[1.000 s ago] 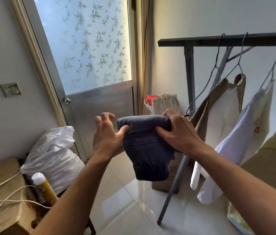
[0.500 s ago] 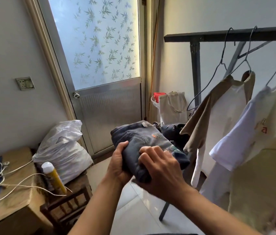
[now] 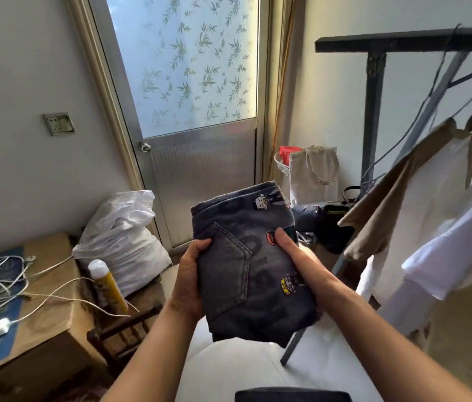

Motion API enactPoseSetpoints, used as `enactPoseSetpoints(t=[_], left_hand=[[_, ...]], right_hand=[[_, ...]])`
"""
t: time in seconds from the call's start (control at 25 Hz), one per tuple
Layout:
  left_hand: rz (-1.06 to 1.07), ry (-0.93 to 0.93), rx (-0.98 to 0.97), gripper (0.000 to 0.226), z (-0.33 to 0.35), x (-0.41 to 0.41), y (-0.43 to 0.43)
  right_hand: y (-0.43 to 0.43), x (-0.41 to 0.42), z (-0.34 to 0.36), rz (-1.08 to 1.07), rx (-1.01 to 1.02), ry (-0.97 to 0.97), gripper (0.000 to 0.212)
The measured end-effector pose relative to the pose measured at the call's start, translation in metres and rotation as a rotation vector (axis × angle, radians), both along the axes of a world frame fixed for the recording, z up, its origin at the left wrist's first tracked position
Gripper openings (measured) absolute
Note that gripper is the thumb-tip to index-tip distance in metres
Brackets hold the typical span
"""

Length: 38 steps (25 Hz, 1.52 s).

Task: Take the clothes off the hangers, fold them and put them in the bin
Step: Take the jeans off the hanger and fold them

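I hold a folded pair of dark grey jeans [image 3: 246, 265] with small cartoon patches flat in front of me. My left hand [image 3: 190, 281] grips their left edge, thumb on top. My right hand [image 3: 295, 256] holds the right edge with its thumb pressed on the cloth and its fingers hidden underneath. On the right, a tan and white shirt [image 3: 420, 187] and a white shirt [image 3: 458, 250] hang on wire hangers from a dark metal rack [image 3: 374, 111]. No bin is plainly visible.
A frosted glass door [image 3: 200, 111] stands ahead. A full white plastic bag [image 3: 121, 236] and a yellow bottle [image 3: 108, 282] sit on a small wooden stool. A cardboard box [image 3: 40, 329] with white cables lies at left. A canvas tote [image 3: 313, 175] leans in the corner.
The jeans went from hanging half folded between my raised hands to a flat folded bundle held lower. My right hand moved from on top of them to their right edge.
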<state>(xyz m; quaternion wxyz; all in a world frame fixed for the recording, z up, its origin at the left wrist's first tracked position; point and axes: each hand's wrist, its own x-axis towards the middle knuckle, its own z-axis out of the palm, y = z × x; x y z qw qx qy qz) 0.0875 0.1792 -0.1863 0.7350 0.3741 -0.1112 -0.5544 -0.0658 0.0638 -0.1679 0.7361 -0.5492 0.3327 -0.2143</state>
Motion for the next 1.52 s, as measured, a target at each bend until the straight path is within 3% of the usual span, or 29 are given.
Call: enactPoseSetpoints(t=[0.04,0.12,0.2,0.28,0.52,0.6,0.8,0.96,1.04,1.24,1.36,1.52], left_hand=[[0.002,-0.002,0.018,0.046,-0.004,0.006,0.000],[0.002,-0.023,0.093,0.055,-0.014,0.023,-0.003],[-0.025,-0.109,0.196,0.058,-0.023,0.041,-0.007],[-0.012,-0.318,0.326,0.060,-0.038,0.052,-0.015],[0.370,-0.745,0.711,0.077,-0.145,0.052,-0.071],[0.433,-0.709,0.825,0.080,-0.189,0.056,-0.087],[0.411,-0.192,0.886,0.102,-0.304,0.066,-0.107],[0.188,-0.080,0.764,0.068,-0.399,0.052,-0.102],[0.141,-0.090,0.690,0.054,-0.455,0.039,-0.090],[0.062,-0.359,0.849,0.021,-0.586,-0.008,-0.056],[-0.039,-0.451,0.907,0.029,-0.660,-0.035,-0.043],[-0.116,-0.404,1.041,0.036,-0.756,-0.061,-0.038]], right_hand=[[-0.001,0.002,-0.003,0.066,0.151,-0.017,0.056],[-0.006,0.010,-0.021,0.149,0.253,-0.022,0.055],[-0.015,0.020,-0.046,0.077,0.225,-0.040,0.061],[-0.025,0.030,-0.073,-0.051,0.163,-0.036,0.062],[-0.043,0.071,-0.166,-0.178,-0.090,0.176,0.060],[-0.053,0.079,-0.207,-0.306,-0.189,0.250,0.054],[-0.071,0.068,-0.318,-0.330,-0.198,0.299,0.047],[-0.081,0.048,-0.427,-0.308,-0.053,0.340,0.053],[-0.082,0.029,-0.483,-0.285,0.037,0.383,0.040],[-0.064,-0.026,-0.623,-0.223,0.263,0.524,0.021],[-0.047,-0.051,-0.698,-0.241,0.418,0.605,0.016],[-0.030,-0.069,-0.786,-0.232,0.544,0.691,0.017]])
